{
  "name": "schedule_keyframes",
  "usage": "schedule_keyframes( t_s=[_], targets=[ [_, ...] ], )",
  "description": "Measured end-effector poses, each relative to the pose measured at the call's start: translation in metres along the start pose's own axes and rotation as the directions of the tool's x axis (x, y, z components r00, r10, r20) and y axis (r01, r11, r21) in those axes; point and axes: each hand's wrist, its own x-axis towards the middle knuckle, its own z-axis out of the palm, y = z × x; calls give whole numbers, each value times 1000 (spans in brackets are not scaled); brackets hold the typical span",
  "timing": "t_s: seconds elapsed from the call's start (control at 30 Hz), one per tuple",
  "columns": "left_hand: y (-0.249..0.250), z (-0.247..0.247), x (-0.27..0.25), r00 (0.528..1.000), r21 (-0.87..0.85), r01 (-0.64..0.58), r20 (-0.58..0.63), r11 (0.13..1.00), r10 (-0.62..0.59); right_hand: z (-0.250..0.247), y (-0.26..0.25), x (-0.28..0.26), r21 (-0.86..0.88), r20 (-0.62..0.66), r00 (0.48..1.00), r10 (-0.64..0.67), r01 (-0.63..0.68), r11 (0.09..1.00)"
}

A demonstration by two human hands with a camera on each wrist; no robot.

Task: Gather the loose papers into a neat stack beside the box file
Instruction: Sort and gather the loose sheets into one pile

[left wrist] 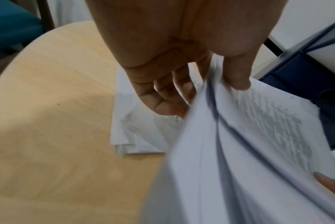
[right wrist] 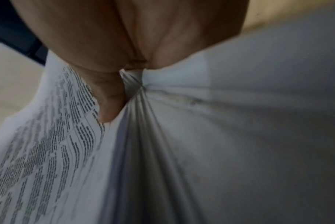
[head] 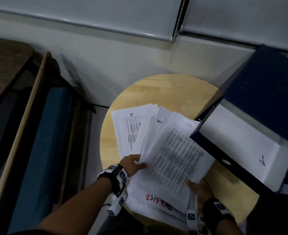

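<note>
A fanned bundle of printed papers (head: 175,158) is lifted over the round wooden table (head: 156,89). My left hand (head: 140,164) pinches its left edge, with the thumb (left wrist: 237,78) on top and the fingers (left wrist: 168,98) underneath. At the near right corner my right hand (head: 193,184) grips the same bundle (right wrist: 220,136), thumb (right wrist: 109,98) pressed on the printed top sheet. More sheets (head: 128,126) lie flat on the table to the left, and one with red lettering (head: 156,199) lies under the bundle. The dark blue box file (head: 258,99) stands open on the right and touches the papers.
A bench with a teal cushion (head: 43,141) runs along the left of the table. A brown wooden surface (head: 4,53) sits at the far left. The white wall (head: 123,56) is close behind the table. Bare wood shows at the table's left and far side.
</note>
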Motion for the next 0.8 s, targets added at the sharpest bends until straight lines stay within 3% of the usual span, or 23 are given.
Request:
schedule_keyframes(
  t_s=[0.07,0.17,0.33,0.47,0.53,0.7,0.8],
  targets=[
    [3,-6,9,998,16,-21,-61,1000,22,-13,4,0,-15,-100,995,-13,12,1000],
    [5,-20,28,985,176,21,-175,984,10,-25,15,8,-130,-224,975,-5,-25,991],
    [22,-20,43,975,336,137,-213,932,-67,-28,27,30,-158,-232,973,1,-39,987],
    [34,-4,49,961,231,247,-182,941,-207,-37,49,58,-148,-240,971,-18,-19,989],
    [34,2,51,956,207,264,-183,942,-228,-29,31,38,-147,-230,973,-13,-22,989],
    [39,-7,38,947,307,167,-315,937,-65,-18,-5,1,-144,-240,970,-20,-16,989],
    [43,-43,28,873,304,65,-479,950,94,-11,-16,-5,-143,-204,978,-30,0,990]
  ],
)
